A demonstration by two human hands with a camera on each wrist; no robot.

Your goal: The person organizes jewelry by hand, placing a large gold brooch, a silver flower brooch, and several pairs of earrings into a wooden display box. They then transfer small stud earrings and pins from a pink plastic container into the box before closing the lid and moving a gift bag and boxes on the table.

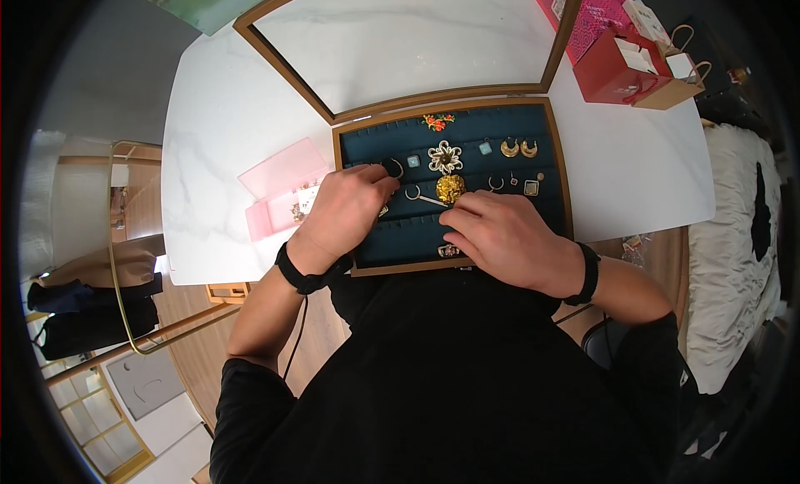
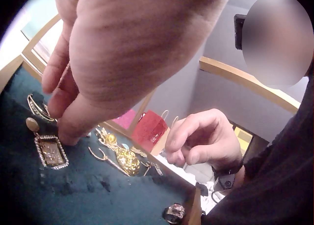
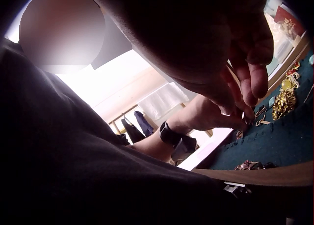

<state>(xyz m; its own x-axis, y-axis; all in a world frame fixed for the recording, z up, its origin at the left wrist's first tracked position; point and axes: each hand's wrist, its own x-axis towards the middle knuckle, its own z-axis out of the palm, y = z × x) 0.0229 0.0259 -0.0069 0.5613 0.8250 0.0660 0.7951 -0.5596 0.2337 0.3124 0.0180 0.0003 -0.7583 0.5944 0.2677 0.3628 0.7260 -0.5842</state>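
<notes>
A wooden jewelry case with a dark teal lining lies in front of me, its framed glass lid raised. My left hand reaches into its left side, with a thin beaded gold piece of jewelry between the fingers, mostly hidden. Beneath these fingers lie a rectangular stone-edged earring and a curved gold earring. My right hand hovers low over the case's right front, fingers loosely bent, nothing visible in them. By its fingertips are a round gold ornament and a bar-shaped piece; a ring sits nearer me.
Behind stand a silver flower brooch, gold crescent earrings and a red-orange flower piece. An opened pink box is left of the case on the white marbled table. Red and brown paper bags occupy the back right.
</notes>
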